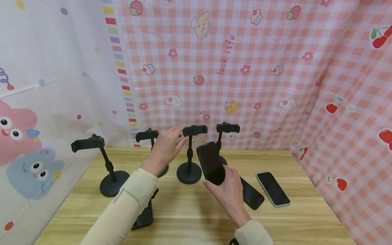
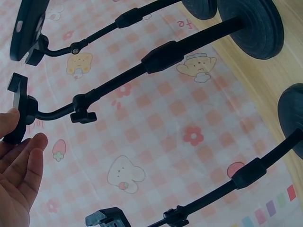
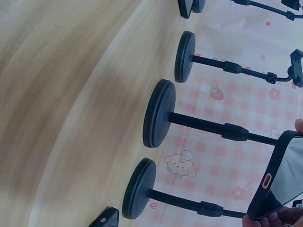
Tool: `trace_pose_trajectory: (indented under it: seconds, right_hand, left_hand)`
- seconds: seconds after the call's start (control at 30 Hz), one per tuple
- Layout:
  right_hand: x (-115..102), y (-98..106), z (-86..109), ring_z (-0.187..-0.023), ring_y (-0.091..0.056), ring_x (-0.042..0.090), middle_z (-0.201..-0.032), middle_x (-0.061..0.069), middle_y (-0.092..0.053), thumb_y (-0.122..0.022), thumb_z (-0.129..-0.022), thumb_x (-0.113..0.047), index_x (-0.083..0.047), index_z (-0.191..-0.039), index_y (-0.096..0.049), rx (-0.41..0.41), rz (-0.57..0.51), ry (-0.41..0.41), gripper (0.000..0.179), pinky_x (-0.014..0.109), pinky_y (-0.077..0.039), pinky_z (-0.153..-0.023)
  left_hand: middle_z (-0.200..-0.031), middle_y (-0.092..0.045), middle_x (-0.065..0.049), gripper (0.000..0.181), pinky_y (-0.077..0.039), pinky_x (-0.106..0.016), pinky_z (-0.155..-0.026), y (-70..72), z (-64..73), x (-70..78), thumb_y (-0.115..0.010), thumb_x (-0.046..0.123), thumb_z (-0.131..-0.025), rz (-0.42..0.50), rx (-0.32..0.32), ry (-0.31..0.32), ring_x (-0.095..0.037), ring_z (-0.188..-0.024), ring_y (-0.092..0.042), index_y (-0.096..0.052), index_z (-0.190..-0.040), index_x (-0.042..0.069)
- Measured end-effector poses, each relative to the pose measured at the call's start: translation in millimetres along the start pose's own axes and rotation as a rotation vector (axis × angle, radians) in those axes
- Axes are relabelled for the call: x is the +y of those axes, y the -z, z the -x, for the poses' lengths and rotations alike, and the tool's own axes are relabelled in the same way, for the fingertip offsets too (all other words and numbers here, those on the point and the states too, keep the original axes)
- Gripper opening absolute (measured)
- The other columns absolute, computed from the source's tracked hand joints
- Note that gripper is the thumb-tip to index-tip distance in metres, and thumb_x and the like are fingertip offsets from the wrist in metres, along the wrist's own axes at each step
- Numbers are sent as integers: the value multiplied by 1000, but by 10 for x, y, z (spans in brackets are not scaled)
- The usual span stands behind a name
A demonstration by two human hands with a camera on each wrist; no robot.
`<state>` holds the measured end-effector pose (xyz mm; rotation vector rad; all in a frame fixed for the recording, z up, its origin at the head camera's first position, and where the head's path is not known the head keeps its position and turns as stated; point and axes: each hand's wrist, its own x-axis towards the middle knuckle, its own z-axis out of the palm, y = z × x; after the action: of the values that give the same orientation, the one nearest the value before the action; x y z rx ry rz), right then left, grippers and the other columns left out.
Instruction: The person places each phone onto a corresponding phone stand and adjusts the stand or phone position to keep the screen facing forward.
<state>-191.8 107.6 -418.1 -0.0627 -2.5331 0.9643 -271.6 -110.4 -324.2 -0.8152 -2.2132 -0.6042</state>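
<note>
My left hand (image 1: 166, 143) is raised at the clamp (image 1: 195, 130) of the middle black phone stand (image 1: 189, 172). In the left wrist view its thumb (image 2: 8, 122) lies on one end of that clamp, with the fingers curled on the other side. My right hand (image 1: 228, 192) grips a black phone (image 1: 211, 163) by its lower end and sides. The phone is held up, tilted, its dark screen towards the head camera. It overlaps the right-hand phone stand (image 1: 228, 128) in the head view. The right wrist view shows the phone's dark edge (image 3: 267, 182) in front of the stand poles.
Further phone stands are at the far left (image 1: 113, 183) and behind my left hand (image 1: 147, 135). A black phone (image 1: 252, 195) lies beside my right hand, a light-edged phone (image 1: 273, 189) further right. Another dark phone (image 1: 145, 216) is partly behind my left sleeve. Checked cloth (image 1: 260, 41) hangs behind the table.
</note>
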Motion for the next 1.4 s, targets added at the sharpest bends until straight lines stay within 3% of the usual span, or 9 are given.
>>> trace_pose_trajectory:
  seconds: [0.5,0.73,1.13,1.4]
  right_hand:
    - [-141,69,-41,-98,-56,29,-116,14,-58,-86,-70,-51,-2,-133,-57,49,-63,26,84,46,-48,-83]
    - [-216,70,-92,-98,-55,28,-113,13,-59,-87,-70,-48,-2,-129,-59,70,-101,83,80,46,-48,-83]
    - [-417,50,-206,-99,-54,26,-114,11,-58,-85,-73,-51,-4,-132,-57,57,-142,100,81,43,-48,-81]
    - [-549,17,-295,-101,-54,28,-117,13,-58,-86,-72,-48,-2,-136,-56,62,-165,129,84,45,-47,-82]
  left_hand:
    - [-110,-68,-18,43,-57,-39,-71,-6,-2,-8,-71,15,-94,-8,0,-3,-25,-84,-69,-60,-131,-2]
    - [-112,-68,-19,44,-57,-40,-72,-11,5,-12,-72,12,-92,-5,5,-3,-26,-85,-69,-60,-131,-2]
    - [-112,-68,-18,43,-57,-40,-74,-12,5,-9,-71,14,-93,-16,1,-2,-27,-87,-70,-60,-132,-1]
    - [-111,-69,-17,39,-57,-41,-77,1,-9,14,-73,12,-91,-21,-8,31,-26,-89,-70,-63,-127,0]
